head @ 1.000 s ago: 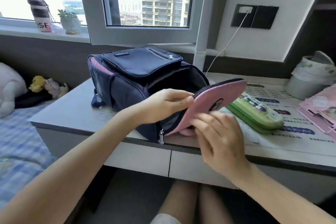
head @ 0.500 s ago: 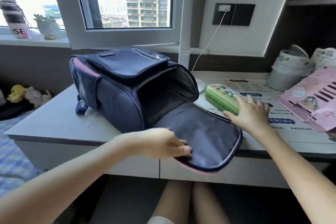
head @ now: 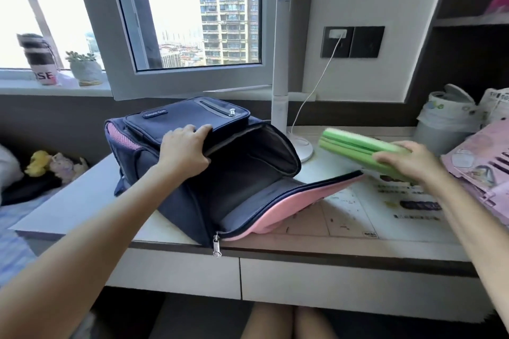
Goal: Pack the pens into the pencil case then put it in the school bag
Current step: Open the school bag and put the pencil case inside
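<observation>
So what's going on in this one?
A person is packing a navy school bag lying on the desk, its pink flap folded open. The left hand grips the top edge of the opening. The right hand holds the closed green pencil case off the desk, to the right of the bag, not yet inside.

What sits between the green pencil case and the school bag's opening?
In the head view, the white lamp base stands on the desk between pencil case and school bag.

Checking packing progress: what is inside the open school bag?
Only grey lining shows inside the school bag; its far back is shadowed. The green pencil case is outside, in the right hand.
</observation>
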Available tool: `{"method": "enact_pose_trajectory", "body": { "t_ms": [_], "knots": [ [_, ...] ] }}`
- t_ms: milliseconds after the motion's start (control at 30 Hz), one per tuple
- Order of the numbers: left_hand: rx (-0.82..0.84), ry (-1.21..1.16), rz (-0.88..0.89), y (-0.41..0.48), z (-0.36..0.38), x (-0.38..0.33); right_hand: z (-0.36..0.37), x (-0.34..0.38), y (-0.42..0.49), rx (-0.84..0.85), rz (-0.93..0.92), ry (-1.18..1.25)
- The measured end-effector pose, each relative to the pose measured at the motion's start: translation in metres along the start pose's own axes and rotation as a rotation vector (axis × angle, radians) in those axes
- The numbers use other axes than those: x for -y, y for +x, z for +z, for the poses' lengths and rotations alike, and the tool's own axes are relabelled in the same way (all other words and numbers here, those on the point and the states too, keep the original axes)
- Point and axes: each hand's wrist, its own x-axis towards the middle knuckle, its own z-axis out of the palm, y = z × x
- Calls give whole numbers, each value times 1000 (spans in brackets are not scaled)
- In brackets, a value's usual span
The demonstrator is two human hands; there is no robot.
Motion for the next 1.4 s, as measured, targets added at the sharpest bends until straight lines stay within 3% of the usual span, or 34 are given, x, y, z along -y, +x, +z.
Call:
{"method": "enact_pose_trajectory", "body": {
  "t_ms": [100, 200, 300, 400, 533, 800, 1133, 1200, 1400],
  "knots": [
    [28, 49, 17, 10, -4, 0, -27, 36, -11, 71, -141, 140],
    [-58, 139, 97, 18, -8, -4, -40, 83, -41, 317, -298, 220],
    [-122, 125, 114, 27, -24, -1, -17, 113, -76, 534, -430, 51],
    [-186, -16, 76, 35, -47, 17, 20, 116, -99, 617, -539, -219],
    [-258, -157, 18, 35, -60, 43, 50, 105, -110, 730, -544, -253],
    [-389, -251, 13, 24, -61, 56, 108, 127, -116, 599, -646, -440],
    [-395, -268, 35, 12, -68, 39, 184, 156, -128, 315, -616, -459],
    [-393, -269, 39, 9, -68, 37, 199, 157, -133, 326, -582, -411],
    [-369, -294, 5, 4, -60, 45, 184, 138, -129, 593, -556, -116]
  ]
}}
